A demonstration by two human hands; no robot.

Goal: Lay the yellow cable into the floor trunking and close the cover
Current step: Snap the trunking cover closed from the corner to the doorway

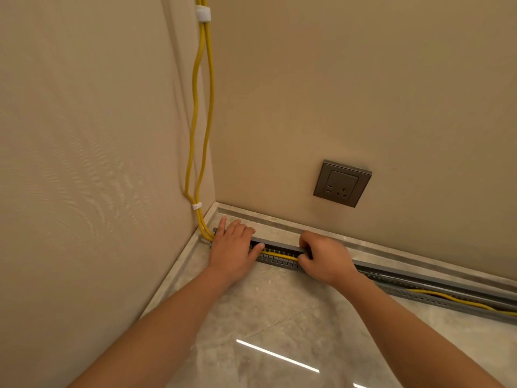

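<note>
Pressing cover (282, 243) onto trunking (279, 261) — both hands (233, 247) at its edge.

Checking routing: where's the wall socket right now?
Head view, right of centre: wall socket sits low on the back wall, above the floor trunking and right hand.

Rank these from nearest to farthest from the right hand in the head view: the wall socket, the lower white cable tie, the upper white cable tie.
Measured from the right hand, which grips the trunking cover:
1. Wall socket, on the wall just above the hand.
2. Lower white cable tie, to the left, near the floor in the corner.
3. Upper white cable tie, high up in the corner, at the top of the view.
</note>
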